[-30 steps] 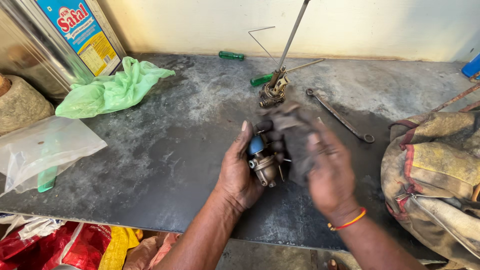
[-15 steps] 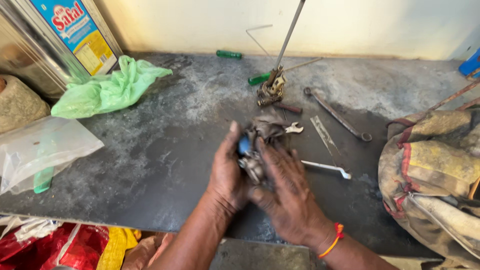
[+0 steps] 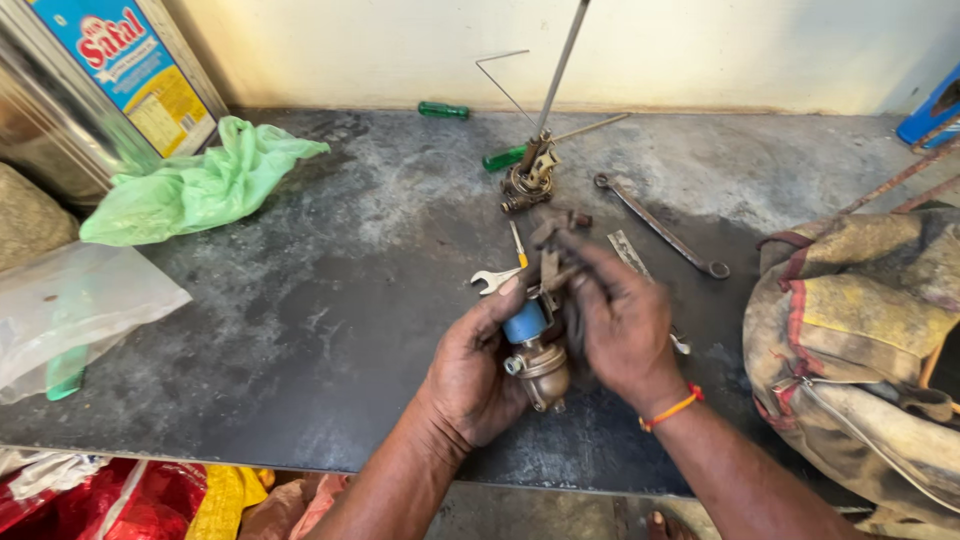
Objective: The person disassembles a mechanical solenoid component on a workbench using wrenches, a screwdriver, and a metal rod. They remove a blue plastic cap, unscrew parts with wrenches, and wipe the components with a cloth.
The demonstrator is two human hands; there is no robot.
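Note:
A small brass burner part with a blue band (image 3: 532, 345) is held over the dark bench top (image 3: 330, 330) between both hands. My left hand (image 3: 468, 372) grips it from the left, thumb against the blue band. My right hand (image 3: 622, 322) wraps its right side, fingers reaching up onto the metal piece at its top. A small open-ended spanner (image 3: 492, 279) lies on the bench just above my left thumb.
A brass fitting on a long thin rod (image 3: 530, 178), a long ring spanner (image 3: 660, 224) and two green-handled screwdrivers (image 3: 443, 109) lie behind. A green plastic bag (image 3: 200, 185), a large tin (image 3: 90, 80) and a clear bag (image 3: 70, 310) sit left. A worn cloth bag (image 3: 860, 330) rests right.
My hands have shifted slightly toward me with the part. My right hand has drawn back from over it, so the small spanner and flat tools behind show again.

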